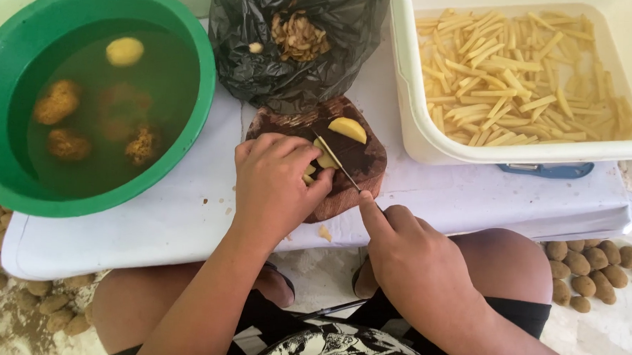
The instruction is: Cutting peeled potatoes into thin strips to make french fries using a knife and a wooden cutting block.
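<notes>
A dark wooden cutting board (362, 174) lies on the white table. My left hand (276, 186) presses down on a peeled potato piece (325, 161) on the board, fingers curled over it. My right hand (405, 256) grips a thin knife (338, 162), index finger along its spine, the blade slicing into the potato beside my left fingers. A separate yellow potato half (348, 128) rests at the board's far side.
A green basin (193, 51) of water holding several potatoes sits at left. A black bag (294, 38) of peelings lies behind the board. A white tub (418, 125) of cut potato sticks stands at right. Unpeeled potatoes (596, 264) lie on the floor on both sides.
</notes>
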